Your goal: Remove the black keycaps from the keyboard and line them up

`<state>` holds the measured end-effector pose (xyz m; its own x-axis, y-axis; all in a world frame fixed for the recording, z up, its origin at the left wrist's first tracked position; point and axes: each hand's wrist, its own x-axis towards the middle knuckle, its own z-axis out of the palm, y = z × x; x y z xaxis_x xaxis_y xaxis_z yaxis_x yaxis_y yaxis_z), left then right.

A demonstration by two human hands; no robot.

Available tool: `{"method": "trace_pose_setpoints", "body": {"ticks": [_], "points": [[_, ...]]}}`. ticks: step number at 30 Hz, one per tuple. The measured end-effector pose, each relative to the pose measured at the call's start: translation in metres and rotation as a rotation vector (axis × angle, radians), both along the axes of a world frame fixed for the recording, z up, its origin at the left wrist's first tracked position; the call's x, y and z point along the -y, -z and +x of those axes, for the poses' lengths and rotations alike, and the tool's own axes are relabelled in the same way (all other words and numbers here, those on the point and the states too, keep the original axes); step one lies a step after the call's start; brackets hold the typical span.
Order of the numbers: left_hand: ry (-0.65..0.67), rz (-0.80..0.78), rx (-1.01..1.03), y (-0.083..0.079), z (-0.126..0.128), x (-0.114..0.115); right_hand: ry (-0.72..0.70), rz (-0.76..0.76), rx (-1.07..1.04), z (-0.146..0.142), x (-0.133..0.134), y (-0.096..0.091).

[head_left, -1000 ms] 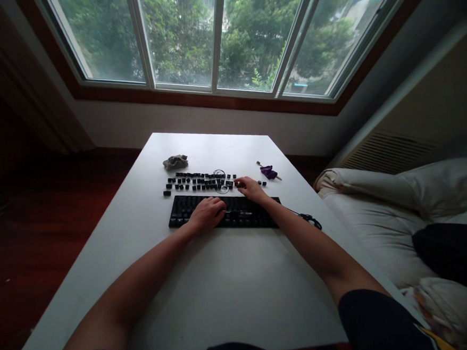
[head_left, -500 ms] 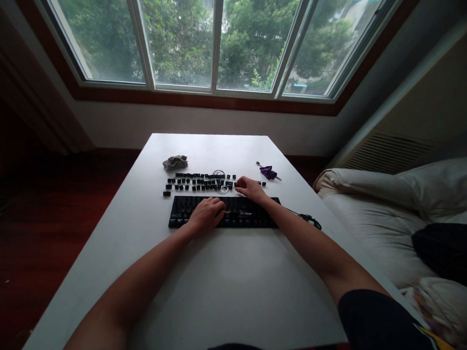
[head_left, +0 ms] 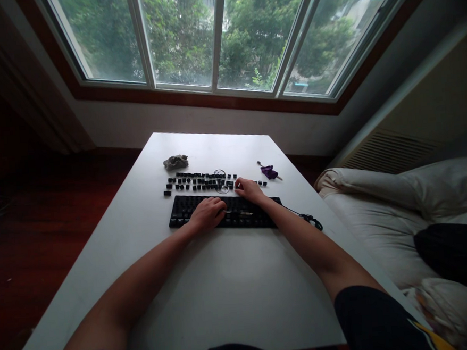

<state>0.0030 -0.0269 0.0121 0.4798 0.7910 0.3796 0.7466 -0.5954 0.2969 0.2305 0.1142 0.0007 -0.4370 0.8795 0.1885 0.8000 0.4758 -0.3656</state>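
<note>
1. Your black keyboard (head_left: pixel 235 204) is a long, flat rectangle, lying beneath your left hand (head_left: pixel 208 213).
2. That hand's fingers curl over it; I cannot tell whether they grip anything.
3. Your right hand (head_left: pixel 250 190) is bunched narrow beside small, blocky, dark keycaps (head_left: pixel 209 182); its grip is unclear.
4. Beyond your left hand sits a crumpled grey lump (head_left: pixel 175 162); beyond your right, wrinkled purple fabric (head_left: pixel 269 172).

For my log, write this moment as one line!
left hand: over keyboard | right hand: by loose keys | gray lump: on table
</note>
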Motion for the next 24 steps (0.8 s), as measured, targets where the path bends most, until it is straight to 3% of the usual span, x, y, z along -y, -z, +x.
{"method": "trace_pose_setpoints", "body": {"ticks": [16,24], "points": [[0.004,-0.002,-0.002,0.000,0.000,0.000,0.022,0.027,-0.004,-0.005,0.004,-0.001],[0.012,-0.015,0.038,0.000,-0.001,0.000,-0.043,0.058,-0.120,0.014,0.031,-0.017]]}}
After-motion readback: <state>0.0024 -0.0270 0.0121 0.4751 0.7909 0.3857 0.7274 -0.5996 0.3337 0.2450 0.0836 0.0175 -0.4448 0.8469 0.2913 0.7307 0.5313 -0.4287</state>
